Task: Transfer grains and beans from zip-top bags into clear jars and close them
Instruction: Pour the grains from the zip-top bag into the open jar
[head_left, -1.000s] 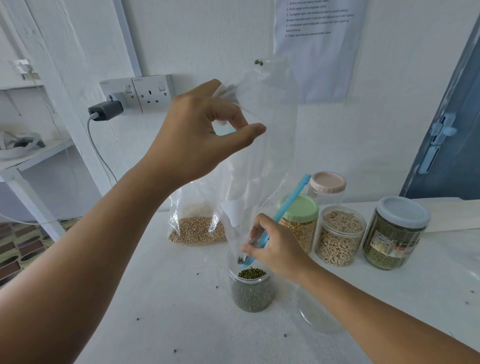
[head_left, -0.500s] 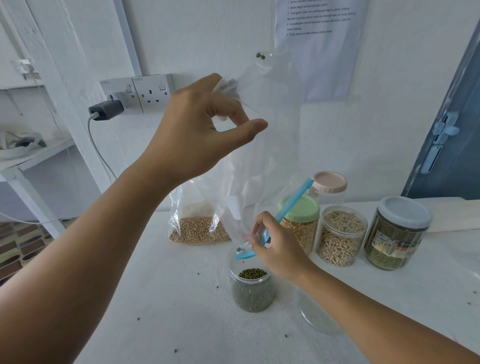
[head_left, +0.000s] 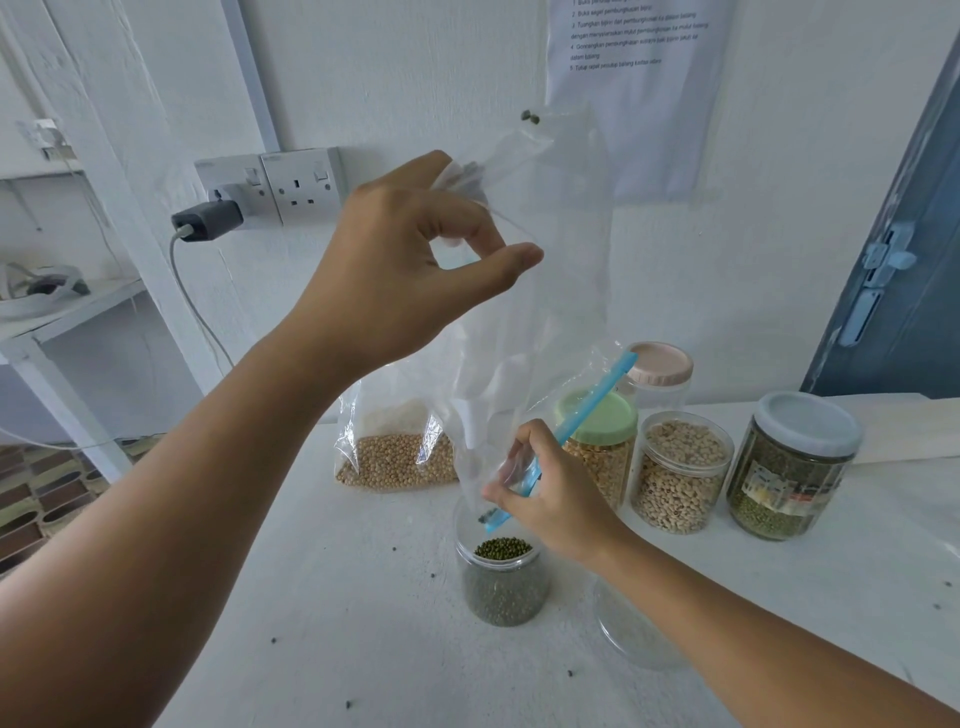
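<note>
My left hand (head_left: 410, 270) pinches the bottom corner of a clear, nearly empty zip-top bag (head_left: 550, 291) and holds it upside down. The bag's blue zip strip (head_left: 587, 410) hangs at its lower end, where my right hand (head_left: 556, 499) grips the mouth just above an open clear jar (head_left: 501, 582) filled with green mung beans. Two or three green beans cling in the bag's raised corner (head_left: 530, 117). No lid is on the jar.
A bag of soybeans (head_left: 395, 457) stands behind the jar. To the right stand a green-lidded jar (head_left: 597, 447), a pink-lidded jar (head_left: 660, 369), an open jar of pale beans (head_left: 680, 473) and a grey-lidded jar of mung beans (head_left: 789, 467). A clear lid (head_left: 623, 623) lies under my right forearm. Stray beans dot the white table (head_left: 311, 649).
My right hand has lifted the bag's mouth slightly off the jar's rim and shifted its grip on the zip strip. The left hand stays raised with the bag's bottom.
</note>
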